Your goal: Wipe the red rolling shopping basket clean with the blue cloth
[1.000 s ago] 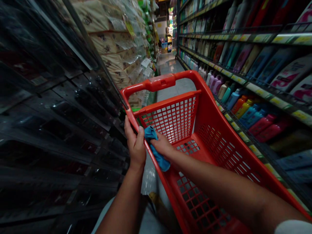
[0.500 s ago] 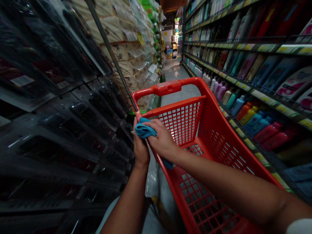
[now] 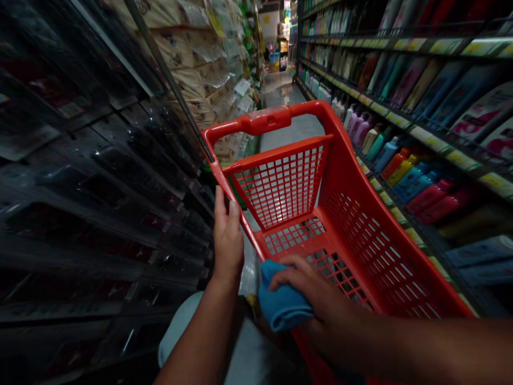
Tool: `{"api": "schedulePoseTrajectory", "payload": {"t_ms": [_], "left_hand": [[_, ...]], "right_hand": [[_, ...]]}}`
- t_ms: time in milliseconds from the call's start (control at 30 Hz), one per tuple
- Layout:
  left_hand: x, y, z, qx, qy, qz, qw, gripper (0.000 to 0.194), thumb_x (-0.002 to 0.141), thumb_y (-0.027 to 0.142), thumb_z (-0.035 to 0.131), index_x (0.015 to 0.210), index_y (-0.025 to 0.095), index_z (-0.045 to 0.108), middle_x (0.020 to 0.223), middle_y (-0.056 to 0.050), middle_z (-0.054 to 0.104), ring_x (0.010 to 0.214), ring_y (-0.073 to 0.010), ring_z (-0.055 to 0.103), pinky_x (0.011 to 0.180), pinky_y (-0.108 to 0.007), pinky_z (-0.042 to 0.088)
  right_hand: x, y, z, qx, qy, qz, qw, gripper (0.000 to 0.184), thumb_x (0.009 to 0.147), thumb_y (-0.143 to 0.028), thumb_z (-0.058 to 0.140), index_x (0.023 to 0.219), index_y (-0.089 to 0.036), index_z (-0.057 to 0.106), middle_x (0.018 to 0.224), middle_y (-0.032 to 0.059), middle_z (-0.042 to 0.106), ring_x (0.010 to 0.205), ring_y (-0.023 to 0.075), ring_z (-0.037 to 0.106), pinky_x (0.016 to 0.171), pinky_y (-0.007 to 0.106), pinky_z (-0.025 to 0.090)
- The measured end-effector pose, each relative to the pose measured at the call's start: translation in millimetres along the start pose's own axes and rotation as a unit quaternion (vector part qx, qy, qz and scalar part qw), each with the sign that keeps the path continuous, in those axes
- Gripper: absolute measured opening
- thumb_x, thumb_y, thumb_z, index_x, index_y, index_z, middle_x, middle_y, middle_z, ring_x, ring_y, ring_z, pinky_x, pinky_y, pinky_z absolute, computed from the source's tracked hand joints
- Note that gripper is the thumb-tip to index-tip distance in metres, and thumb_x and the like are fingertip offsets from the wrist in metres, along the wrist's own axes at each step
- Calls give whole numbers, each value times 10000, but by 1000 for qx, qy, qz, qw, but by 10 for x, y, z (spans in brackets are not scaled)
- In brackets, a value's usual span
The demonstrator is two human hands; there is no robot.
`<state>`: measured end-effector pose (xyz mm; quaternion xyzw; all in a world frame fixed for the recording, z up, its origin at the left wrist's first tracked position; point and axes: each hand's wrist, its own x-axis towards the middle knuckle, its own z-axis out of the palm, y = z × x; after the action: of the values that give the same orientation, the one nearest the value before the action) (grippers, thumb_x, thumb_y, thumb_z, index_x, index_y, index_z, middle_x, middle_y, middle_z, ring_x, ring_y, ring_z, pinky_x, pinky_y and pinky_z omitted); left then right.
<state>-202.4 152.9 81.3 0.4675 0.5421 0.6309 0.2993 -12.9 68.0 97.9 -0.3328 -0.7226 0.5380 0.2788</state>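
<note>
Currently, the person's left hand (image 3: 227, 238) is at the left side rail of a red plastic shopping cart (image 3: 256, 123), and its fingers (image 3: 221, 206) point upward along this rail (whether they are really clenched around it, I cannot tell). The right hand (image 3: 316, 289) is grasping a blue cloth (image 3: 282, 298): its fingers (image 3: 296, 270) curve over the top of the cloth and hold it against the same rail, at the low end nearest the person. On the left side stand dark shelves with glossy packaged goods (image 3: 100, 187), and farther along there are stacked wrapped paper packs (image 3: 188, 69). On the right side, shelves carry rows of colourful plastic bottles (image 3: 417, 182) above yellow price strips (image 3: 460, 160). Between both sides, a shiny tiled aisle floor (image 3: 280, 96) runs ahead.
</note>
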Motion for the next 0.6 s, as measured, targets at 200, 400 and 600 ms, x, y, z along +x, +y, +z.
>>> {"api": "schedulePoseTrajectory", "payload": {"t_ms": [200,400,600], "left_hand": [[-1029,259,129,-26,1,-128,991,602,984,480,554,1552,383,380,1686,39,312,1568,-208,264,1284,-347,261],[-1450,282,204,-43,47,-240,969,711,945,525,588,1584,397,302,1628,15,429,1480,-232,442,1197,-310,416],[-1410,263,184,-42,60,-231,970,608,953,486,599,1522,476,385,1623,85,428,1492,-183,421,1212,-298,391]], "right_hand": [[-380,-24,-3,97,-31,75,992,340,732,-78,523,1031,-233,571,1142,38,585,991,170,582,883,320,485],[345,66,99,180,72,216,957,210,758,-79,528,915,-214,568,878,-8,629,847,158,606,776,273,497],[1618,532,118,128,130,249,951,290,811,-75,546,1035,-207,674,909,-6,702,832,161,662,797,265,546]]}}
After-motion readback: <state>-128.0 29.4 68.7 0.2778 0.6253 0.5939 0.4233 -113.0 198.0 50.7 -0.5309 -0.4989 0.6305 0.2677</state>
